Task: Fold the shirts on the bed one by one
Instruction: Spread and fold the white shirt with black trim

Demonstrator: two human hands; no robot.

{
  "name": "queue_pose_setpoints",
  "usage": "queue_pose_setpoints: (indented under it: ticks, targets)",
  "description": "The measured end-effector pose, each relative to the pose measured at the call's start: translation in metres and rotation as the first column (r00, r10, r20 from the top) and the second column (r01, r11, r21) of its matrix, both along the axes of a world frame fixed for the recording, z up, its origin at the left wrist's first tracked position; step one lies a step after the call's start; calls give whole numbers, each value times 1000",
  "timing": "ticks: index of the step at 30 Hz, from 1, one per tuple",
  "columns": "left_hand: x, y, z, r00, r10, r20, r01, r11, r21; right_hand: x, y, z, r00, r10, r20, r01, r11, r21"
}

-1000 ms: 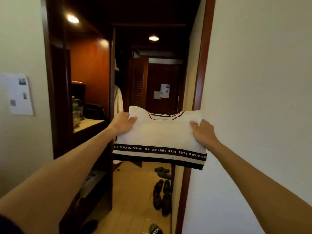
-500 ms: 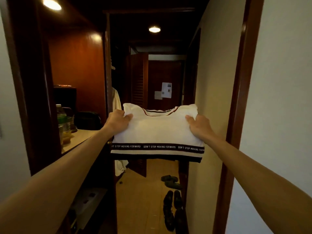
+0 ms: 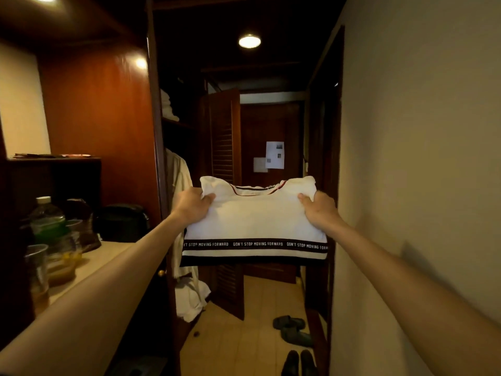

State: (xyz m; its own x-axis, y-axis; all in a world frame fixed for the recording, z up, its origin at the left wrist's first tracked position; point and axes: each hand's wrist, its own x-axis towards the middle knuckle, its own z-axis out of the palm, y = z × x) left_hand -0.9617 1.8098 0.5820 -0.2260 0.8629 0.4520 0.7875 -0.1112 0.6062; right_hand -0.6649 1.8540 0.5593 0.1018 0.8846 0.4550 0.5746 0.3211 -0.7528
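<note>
A folded white shirt (image 3: pixel 254 221) with a black lettered band along its lower edge is held flat in the air in front of me, at chest height. My left hand (image 3: pixel 191 204) grips its left side, thumb on top. My right hand (image 3: pixel 320 210) grips its right side the same way. Both arms are stretched forward. The bed is out of view.
I stand in a narrow hallway. A wooden closet with an open louvred door (image 3: pixel 226 158) and a hanging pale garment (image 3: pixel 180 185) is ahead left. A counter (image 3: pixel 89 264) with a bottle (image 3: pixel 48 223) and cups is at left. Shoes (image 3: pixel 292 331) lie on the floor. A wall (image 3: pixel 420 158) is close on the right.
I have moved forward down the hallway with the folded shirt held in both hands. The closet and counter are nearer, and the door frame on the right has passed behind me.
</note>
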Motion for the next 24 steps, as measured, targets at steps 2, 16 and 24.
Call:
queue_pose_setpoints:
  ticks: [2,16,24]
  targets:
    - [-5,46,5,1000,5,9,-5,1000,5,-7,48,7,1000,9,-11,-9,1000,2]
    - [-41,387,-3,995,-37,98,29,996,87,-40,365,15,1000,11,-15,-10,997,79]
    - [-62,595,7,986,-107,129,94,991,99,-63,559,24,996,-88,-33,89,995,41]
